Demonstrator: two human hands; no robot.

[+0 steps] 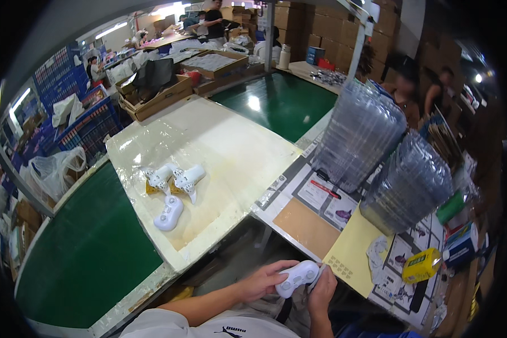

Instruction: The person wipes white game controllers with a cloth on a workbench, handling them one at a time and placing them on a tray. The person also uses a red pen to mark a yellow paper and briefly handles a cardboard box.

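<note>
My left hand (265,280) is closed around one end of a white handheld remote controller (292,283), its grey buttons facing up, just in front of my body. Close against the controller's right side, my right hand (324,290) is closed with its fingers curled. A narrow pale piece (316,277) shows at those fingers; what it is stays unclear. On the cream board to the left lies another white controller (169,214). Beside it are two white toys (188,179) with perforated parts, touching or nearly touching each other, with yellow pieces at their base.
The cream board (225,152) spans a green belt (84,253). At right, tall stacks of clear plastic trays (360,135) stand on a bench with printed sheets, a red pen (325,190), yellow paper (355,250) and a yellow package (421,266). People work farther back.
</note>
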